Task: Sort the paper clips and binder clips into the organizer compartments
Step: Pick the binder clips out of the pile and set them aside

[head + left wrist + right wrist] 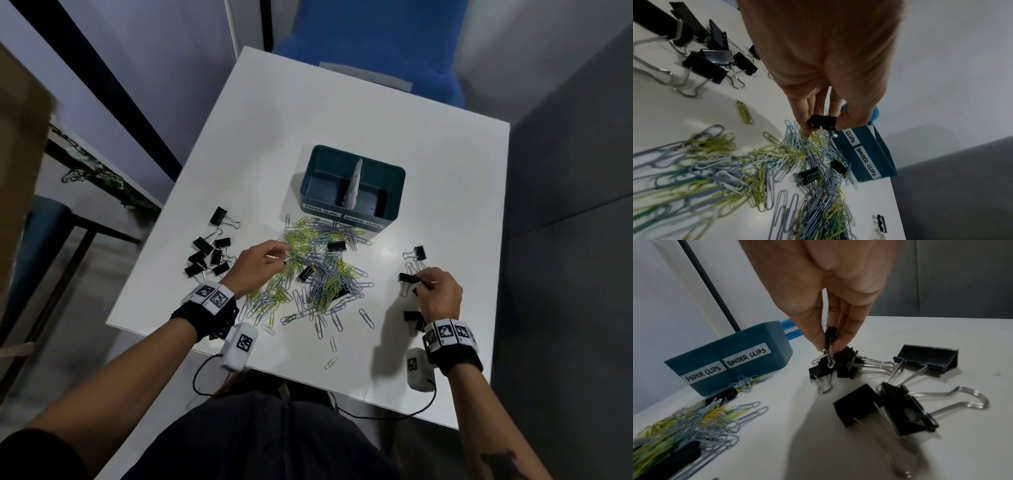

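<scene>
A teal organizer [388, 192] with two compartments labelled PAPER CLIPS and BINDER CLIPS stands mid-table, both seemingly empty. In front of it spreads a heap of coloured paper clips [318, 270] with a few black binder clips mixed in. My left hand [263, 262] hovers over the heap's left side and pinches a small black binder clip [823, 121] between thumb and fingers. My right hand [436, 291] is at the table's right, pinching a small black binder clip [830, 335] by its body and wire handle above a cluster of binder clips [840, 365].
Several black binder clips [209, 253] lie grouped at the table's left, and more lie under and near my right hand [412, 317]. A blue chair [373, 44] stands beyond the table's far edge. Stray paper clips [331, 361] lie near the front edge.
</scene>
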Demonstrator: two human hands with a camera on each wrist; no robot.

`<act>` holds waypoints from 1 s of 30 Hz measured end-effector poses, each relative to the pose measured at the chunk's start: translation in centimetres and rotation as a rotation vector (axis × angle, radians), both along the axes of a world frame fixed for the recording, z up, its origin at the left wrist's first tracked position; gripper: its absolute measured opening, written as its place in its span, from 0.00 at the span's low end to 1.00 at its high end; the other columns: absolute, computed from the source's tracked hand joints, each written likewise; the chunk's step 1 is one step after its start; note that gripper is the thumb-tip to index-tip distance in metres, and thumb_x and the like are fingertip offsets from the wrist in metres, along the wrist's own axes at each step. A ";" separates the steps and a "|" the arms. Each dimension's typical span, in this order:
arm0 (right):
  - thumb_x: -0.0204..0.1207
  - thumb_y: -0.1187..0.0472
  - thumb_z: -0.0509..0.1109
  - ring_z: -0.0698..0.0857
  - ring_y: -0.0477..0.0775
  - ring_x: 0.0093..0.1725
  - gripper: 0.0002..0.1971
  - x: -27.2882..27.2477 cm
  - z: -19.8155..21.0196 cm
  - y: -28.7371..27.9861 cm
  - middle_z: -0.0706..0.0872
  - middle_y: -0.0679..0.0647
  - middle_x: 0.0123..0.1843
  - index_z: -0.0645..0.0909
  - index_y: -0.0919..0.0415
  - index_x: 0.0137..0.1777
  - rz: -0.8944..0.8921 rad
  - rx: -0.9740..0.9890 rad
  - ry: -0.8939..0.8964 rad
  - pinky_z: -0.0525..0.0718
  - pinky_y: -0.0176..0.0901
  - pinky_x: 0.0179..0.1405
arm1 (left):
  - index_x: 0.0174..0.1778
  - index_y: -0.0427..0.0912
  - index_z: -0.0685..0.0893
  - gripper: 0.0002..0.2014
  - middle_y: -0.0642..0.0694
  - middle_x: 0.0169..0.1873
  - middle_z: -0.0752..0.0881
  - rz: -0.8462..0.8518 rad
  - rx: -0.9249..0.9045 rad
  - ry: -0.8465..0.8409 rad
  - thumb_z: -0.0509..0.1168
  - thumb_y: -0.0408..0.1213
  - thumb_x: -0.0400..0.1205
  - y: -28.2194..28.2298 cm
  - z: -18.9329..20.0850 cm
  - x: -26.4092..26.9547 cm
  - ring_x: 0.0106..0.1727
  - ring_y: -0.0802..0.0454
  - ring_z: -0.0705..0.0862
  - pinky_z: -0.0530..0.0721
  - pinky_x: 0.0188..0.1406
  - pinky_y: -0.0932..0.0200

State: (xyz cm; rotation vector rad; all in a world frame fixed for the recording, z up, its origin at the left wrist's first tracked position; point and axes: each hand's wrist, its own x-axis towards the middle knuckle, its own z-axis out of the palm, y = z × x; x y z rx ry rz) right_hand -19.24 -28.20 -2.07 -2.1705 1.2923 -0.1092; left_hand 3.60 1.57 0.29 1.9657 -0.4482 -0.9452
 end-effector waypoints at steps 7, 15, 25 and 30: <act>0.70 0.72 0.69 0.85 0.61 0.48 0.13 0.0 -0.5 -0.5 0.87 0.59 0.48 0.85 0.59 0.51 -0.021 0.001 -0.008 0.84 0.49 0.53 | 0.55 0.44 0.85 0.09 0.46 0.51 0.87 0.269 -0.010 0.031 0.66 0.32 0.81 0.0 0.5 2.1 0.50 0.50 0.87 0.89 0.46 0.52; 0.73 0.66 0.71 0.85 0.58 0.45 0.08 -0.3 0.1 1.6 0.87 0.59 0.48 0.85 0.62 0.51 0.108 -0.093 -0.101 0.83 0.48 0.47 | 0.49 0.41 0.86 0.06 0.42 0.46 0.86 0.102 0.259 -0.399 0.67 0.28 0.79 2.6 -1.2 6.2 0.44 0.40 0.86 0.85 0.44 0.50; 0.74 0.56 0.73 0.86 0.62 0.42 0.19 -5.5 -1.4 9.1 0.82 0.60 0.57 0.78 0.60 0.63 0.384 -0.049 0.194 0.83 0.47 0.36 | 0.68 0.37 0.78 0.18 0.40 0.64 0.79 -0.387 0.379 -0.666 0.65 0.34 0.82 6.4 -2.1 -0.2 0.61 0.42 0.81 0.84 0.51 0.48; 0.72 0.67 0.70 0.85 0.67 0.38 0.12 -4.6 -1.6 11.2 0.80 0.61 0.50 0.80 0.62 0.56 0.347 0.026 0.198 0.80 0.48 0.32 | 0.67 0.31 0.74 0.22 0.38 0.63 0.74 -0.489 0.493 -0.671 0.68 0.32 0.77 6.2 -3.9 -3.8 0.58 0.40 0.76 0.85 0.36 0.52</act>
